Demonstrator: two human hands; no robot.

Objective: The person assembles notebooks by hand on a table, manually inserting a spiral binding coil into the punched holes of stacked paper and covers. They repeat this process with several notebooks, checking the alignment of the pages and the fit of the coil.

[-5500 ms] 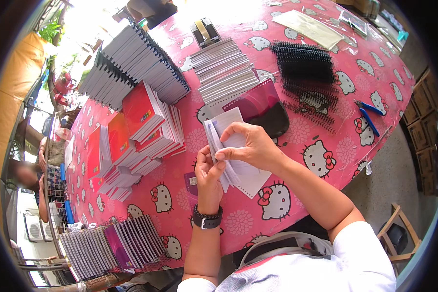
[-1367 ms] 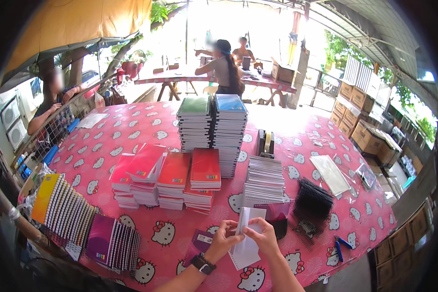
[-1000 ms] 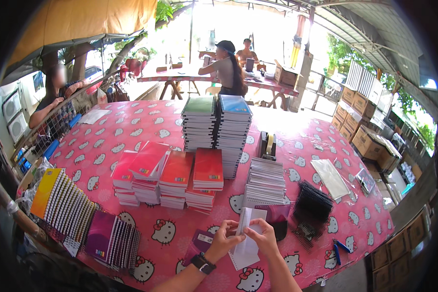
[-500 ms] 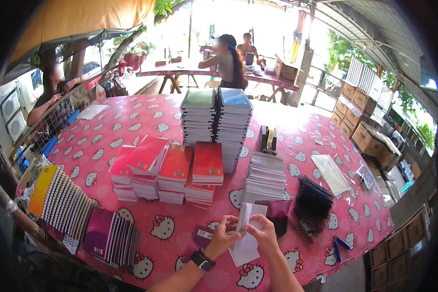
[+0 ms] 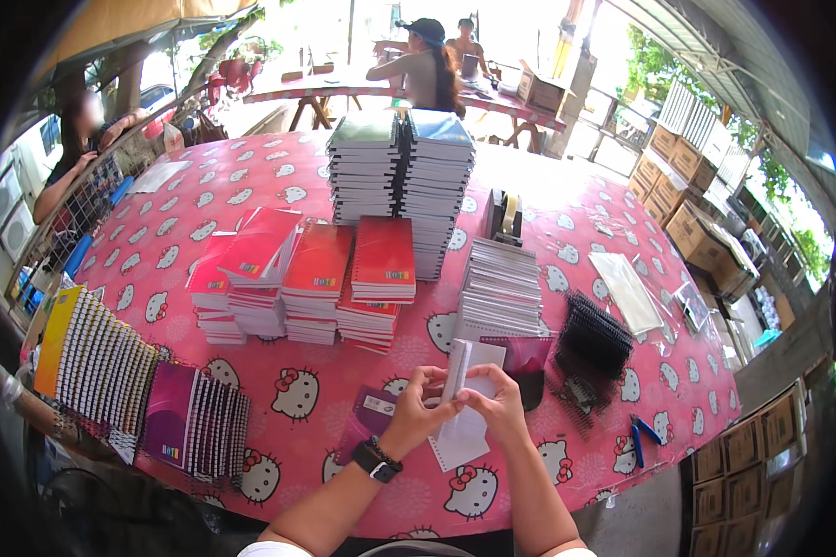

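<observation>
Between my two hands a narrow bundle of white paper (image 5: pixel 458 369) stands upright on edge. My left hand (image 5: pixel 418 410) pinches its left side, with a dark watch on that wrist. On the other side, the thumb and fingers of my right hand (image 5: pixel 496 401) close on the same bundle. Beneath them lie loose white punched sheets (image 5: pixel 464 450). A purple cover (image 5: pixel 366 420) is flat beside my left hand, partly hidden by it. Just beyond the bundle are another purple cover (image 5: pixel 522 358) and a tall stack of punched paper (image 5: pixel 500 288).
Black binding coils (image 5: pixel 593 336) and blue-handled pliers (image 5: pixel 637 440) lie right. Red notebooks (image 5: pixel 318 265) are stacked left of centre; behind them rise tall notebook piles (image 5: pixel 367 176) and a tape dispenser (image 5: pixel 503 215). Yellow (image 5: pixel 60 339) and purple spiral notebooks (image 5: pixel 172 408) stand left. Other people are farther off.
The whole view has shifted, so the table's things sit higher in the picture. Both hands keep hold of the paper bundle, which now appears more edge-on.
</observation>
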